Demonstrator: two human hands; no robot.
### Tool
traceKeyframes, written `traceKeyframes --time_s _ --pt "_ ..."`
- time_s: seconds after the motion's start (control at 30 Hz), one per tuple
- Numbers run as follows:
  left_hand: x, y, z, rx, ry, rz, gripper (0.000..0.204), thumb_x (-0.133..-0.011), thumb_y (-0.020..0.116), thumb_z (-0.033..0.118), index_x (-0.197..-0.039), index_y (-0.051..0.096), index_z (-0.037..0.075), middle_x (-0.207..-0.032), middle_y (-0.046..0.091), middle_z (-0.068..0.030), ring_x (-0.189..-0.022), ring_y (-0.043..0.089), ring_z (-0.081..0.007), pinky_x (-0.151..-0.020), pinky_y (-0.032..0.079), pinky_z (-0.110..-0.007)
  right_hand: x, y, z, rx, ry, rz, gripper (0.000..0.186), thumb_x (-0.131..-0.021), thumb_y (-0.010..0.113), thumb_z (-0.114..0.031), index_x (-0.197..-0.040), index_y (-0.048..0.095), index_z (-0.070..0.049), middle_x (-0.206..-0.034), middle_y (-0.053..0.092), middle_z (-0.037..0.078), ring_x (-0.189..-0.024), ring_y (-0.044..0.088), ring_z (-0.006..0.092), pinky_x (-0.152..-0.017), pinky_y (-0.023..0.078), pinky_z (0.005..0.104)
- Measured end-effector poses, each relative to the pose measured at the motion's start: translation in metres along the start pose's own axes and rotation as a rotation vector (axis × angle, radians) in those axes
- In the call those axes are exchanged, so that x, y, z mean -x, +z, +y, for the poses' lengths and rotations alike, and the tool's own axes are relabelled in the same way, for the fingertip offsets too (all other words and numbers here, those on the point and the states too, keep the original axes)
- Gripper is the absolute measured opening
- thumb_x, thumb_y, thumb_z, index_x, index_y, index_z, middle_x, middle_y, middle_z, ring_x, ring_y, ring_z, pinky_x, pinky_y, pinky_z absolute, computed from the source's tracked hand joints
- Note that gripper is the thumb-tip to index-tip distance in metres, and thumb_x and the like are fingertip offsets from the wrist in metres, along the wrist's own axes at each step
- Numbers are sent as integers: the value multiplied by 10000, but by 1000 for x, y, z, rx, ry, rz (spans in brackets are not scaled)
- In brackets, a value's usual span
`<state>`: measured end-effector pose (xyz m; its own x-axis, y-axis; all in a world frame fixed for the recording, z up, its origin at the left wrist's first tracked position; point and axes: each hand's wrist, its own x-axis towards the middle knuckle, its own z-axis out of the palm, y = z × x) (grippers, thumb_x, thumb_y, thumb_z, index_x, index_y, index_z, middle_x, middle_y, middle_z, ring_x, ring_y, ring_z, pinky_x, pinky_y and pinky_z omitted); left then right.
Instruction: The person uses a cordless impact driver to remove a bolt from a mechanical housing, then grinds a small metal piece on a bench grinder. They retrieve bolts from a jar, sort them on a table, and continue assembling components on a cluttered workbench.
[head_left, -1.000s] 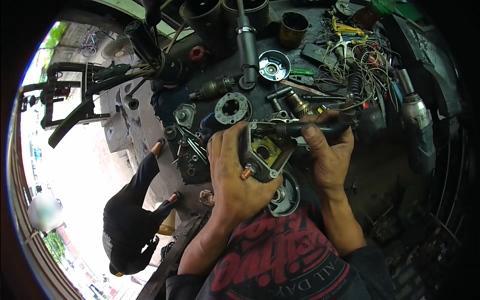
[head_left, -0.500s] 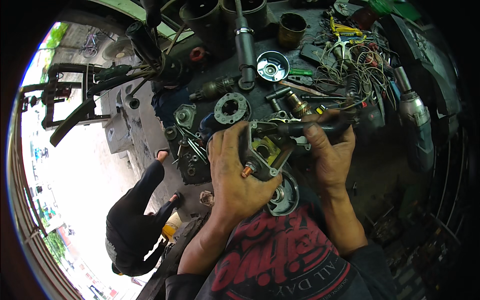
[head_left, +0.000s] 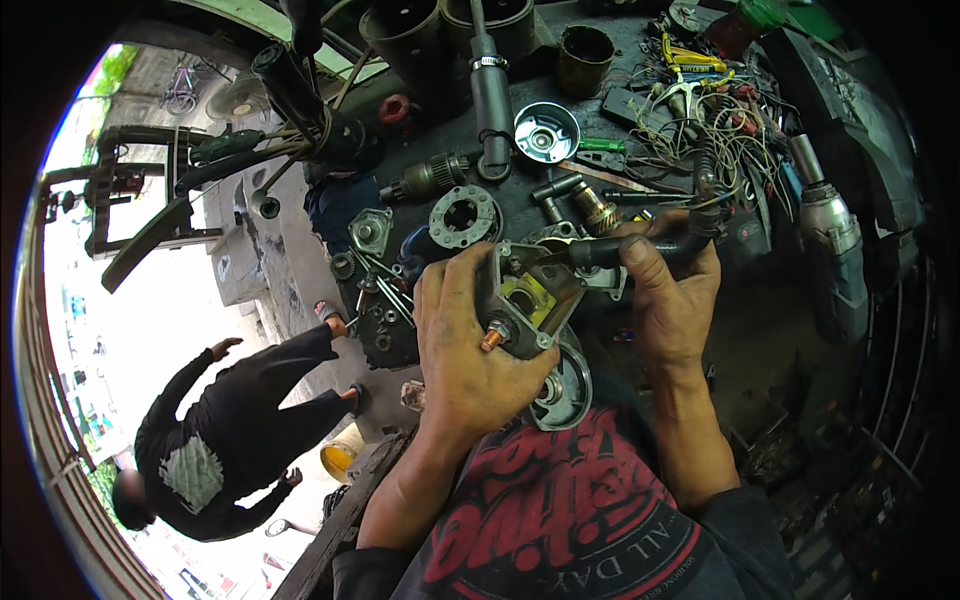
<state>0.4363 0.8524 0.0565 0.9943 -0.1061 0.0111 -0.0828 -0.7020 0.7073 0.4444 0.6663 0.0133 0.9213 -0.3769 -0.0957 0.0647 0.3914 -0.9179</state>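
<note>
My left hand [head_left: 460, 350] is wrapped round a grey cast-metal housing [head_left: 488, 275] with open cavities, probably part of a starter motor. A copper-coloured threaded stud [head_left: 495, 336] sticks out of its side, and a yellow piece [head_left: 530, 298] shows inside. Closed round a black tubular tool [head_left: 600, 251], my right hand [head_left: 672, 300] has its thumb on top. The tool's narrow end reaches the housing's upper opening; its exact tip is hard to make out. A dark ribbed hose [head_left: 706, 185] runs up from the tool. Below the housing shows a round metal end [head_left: 562, 390].
On the dark bench lie a ring-shaped metal plate [head_left: 465, 217], a geared shaft [head_left: 428, 178], a silver cup [head_left: 546, 132] and several bolts. Tangled wires [head_left: 735, 125] and a power tool [head_left: 832, 240] are at right. Another person [head_left: 230, 430] stands at left beside a yellow bucket [head_left: 342, 455].
My right hand and the black tool have shifted slightly right and up. The housing has barely moved. The other person has straightened from a bent posture, arms now spread.
</note>
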Motion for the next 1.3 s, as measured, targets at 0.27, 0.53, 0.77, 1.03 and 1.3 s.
traceKeyframes --time_s 0.27,0.53,0.77,1.03,1.3 --pt "1 -1 -2 33 -28 -18 819 -574 866 139 -1315 530 47 -1133 541 -177 -1100 527 -388 -974 426 -478 -1 3 0 11 -20 -21 400 -832 877 -52 -1120 599 -42 -980 737 82 -894 680 136 -843 556 301" --pt "3 -1 -3 43 -22 -2 820 -575 869 145 -1316 533 41 -1148 547 -178 -1107 527 -390 -980 430 -481 2 7 -3 -12 -8 12 278 -845 878 -88 -1018 667 -34 -958 734 51 -862 678 120 -821 555 287" --pt "5 -1 -5 5 -6 16 811 -578 864 146 -1312 535 42 -1145 555 -174 -1108 531 -386 -999 424 -490 6 16 -2 106 20 58 300 -844 880 -88 -1050 670 -30 -945 726 32 -858 669 102 -809 555 270" --pt "10 -1 -8 10 -19 21 828 -572 868 146 -1319 527 36 -1148 557 -186 -1107 534 -389 -1007 423 -497 10 21 -6 191 -23 89 275 -848 872 -67 -1047 685 -30 -932 719 18 -838 667 92 -777 552 261" --pt "12 -2 -7 -22 -34 20 841 -606 882 141 -1349 519 -11 -1187 570 -181 -1148 556 -343 -1009 466 -457 11 26 -5 192 -32 94 267 -859 862 -70 -1051 685 -19 -942 725 28 -839 671 100 -774 558 264"
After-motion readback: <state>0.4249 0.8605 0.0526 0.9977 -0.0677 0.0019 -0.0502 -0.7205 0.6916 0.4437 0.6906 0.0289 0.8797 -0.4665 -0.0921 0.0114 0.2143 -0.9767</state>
